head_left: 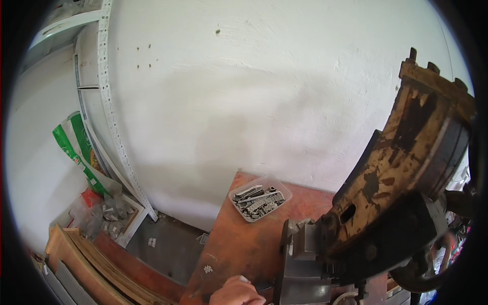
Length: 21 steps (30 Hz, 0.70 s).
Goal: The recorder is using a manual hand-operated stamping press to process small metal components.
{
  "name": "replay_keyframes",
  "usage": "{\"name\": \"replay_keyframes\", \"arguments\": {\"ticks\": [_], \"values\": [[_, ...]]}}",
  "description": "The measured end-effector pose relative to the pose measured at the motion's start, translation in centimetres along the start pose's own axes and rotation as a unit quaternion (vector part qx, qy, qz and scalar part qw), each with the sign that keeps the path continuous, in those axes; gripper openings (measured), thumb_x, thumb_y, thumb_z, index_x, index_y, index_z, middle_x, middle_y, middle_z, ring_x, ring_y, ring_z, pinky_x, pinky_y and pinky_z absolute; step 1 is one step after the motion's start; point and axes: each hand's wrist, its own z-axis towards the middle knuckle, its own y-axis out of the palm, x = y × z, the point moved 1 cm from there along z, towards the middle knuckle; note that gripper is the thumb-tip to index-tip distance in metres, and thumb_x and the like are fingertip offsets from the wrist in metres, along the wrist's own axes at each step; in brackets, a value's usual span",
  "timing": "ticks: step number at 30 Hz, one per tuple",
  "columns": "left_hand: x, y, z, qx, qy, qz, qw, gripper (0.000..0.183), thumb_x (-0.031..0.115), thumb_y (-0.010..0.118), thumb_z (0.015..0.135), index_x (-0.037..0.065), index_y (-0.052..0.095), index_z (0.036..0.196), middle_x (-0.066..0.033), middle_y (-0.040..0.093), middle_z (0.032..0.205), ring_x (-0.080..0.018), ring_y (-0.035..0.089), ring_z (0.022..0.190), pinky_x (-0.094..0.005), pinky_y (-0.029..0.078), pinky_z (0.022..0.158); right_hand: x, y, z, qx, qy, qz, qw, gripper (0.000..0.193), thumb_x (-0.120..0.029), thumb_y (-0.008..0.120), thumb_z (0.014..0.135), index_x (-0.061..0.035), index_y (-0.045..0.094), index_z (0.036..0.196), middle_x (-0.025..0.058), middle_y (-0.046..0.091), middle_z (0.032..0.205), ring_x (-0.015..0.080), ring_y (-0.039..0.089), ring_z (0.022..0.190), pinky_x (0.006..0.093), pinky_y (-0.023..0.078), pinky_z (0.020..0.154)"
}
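Observation:
My left hand (236,293) is at the lower edge, over the near part of a reddish-brown table (218,249). Its fingers look curled in, and a small pale spot shows at the top of it; whether that is a nail or a held piece is unclear. To its right stands a heavy press-like machine (391,168) with worn tan and black paint, and a grey metal block (305,277) at its base. A small pale metal piece (208,269) lies on the table just beyond my hand. My right hand is out of view.
A clear plastic box (283,189) of small metal parts sits at the table's far end by the white wall. Left are stacked wooden boards (96,264), a white perforated shelf post (103,61), a green-and-white sack (76,137) and plastic bags (89,218).

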Motion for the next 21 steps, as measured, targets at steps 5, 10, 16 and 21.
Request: {"name": "replay_keyframes", "arguments": {"ticks": [5, 10, 16, 21], "values": [[-0.1, 0.2, 0.0, -0.031, -0.019, -0.018, 0.999, 0.012, 0.001, 0.065, 0.082, -0.006, 0.06, 0.073, -0.014, 0.056, 0.067, -0.0257, 0.053, 0.058, -0.0348, 0.043, 0.057, -0.4, 0.4, 0.6, -0.042, -0.006, -0.02, 0.999, 0.028, 0.001, 0.074, 0.065, 0.0007, 0.061, 0.09, 0.0167, 0.059, 0.09, 0.0361, 0.055, 0.086, 0.046, 0.045, 0.076], [-0.2, 0.0, 0.0, -0.032, -0.002, 0.026, 0.999, 0.012, 0.002, 0.065, 0.083, -0.005, 0.06, 0.074, -0.0141, 0.056, 0.066, -0.0268, 0.053, 0.058, -0.0348, 0.043, 0.057, -0.6, 0.3, 0.2, -0.034, 0.019, -0.033, 0.999, 0.026, 0.003, 0.069, 0.069, 0.0008, 0.061, 0.094, 0.0173, 0.06, 0.093, 0.0376, 0.055, 0.09, 0.048, 0.044, 0.081], [-2.4, 0.1, -1.4, -0.042, -0.023, 0.154, 0.987, 0.007, 0.004, 0.067, 0.08, 0.002, 0.061, 0.076, -0.0092, 0.057, 0.067, -0.0266, 0.055, 0.059, -0.0338, 0.043, 0.057, 0.9, 0.2, -0.8, 0.027, 0.046, -0.013, 0.998, 0.018, -0.002, 0.062, 0.08, 0.001, 0.061, 0.097, 0.0185, 0.061, 0.101, 0.0372, 0.056, 0.097, 0.0467, 0.043, 0.09], [1.2, 1.6, -1.4, -0.145, -0.015, 0.072, 0.987, 0.011, 0.008, 0.073, 0.077, 0.001, 0.066, 0.084, -0.0108, 0.062, 0.076, -0.0273, 0.06, 0.069, -0.0368, 0.046, 0.064, 0.3, -0.5, -1.4, 0.025, 0.162, 0.277, 0.947, 0.015, -0.008, 0.062, 0.086, 0.002, 0.062, 0.098, 0.0197, 0.062, 0.103, 0.0343, 0.058, 0.096, 0.0435, 0.045, 0.089]]}}
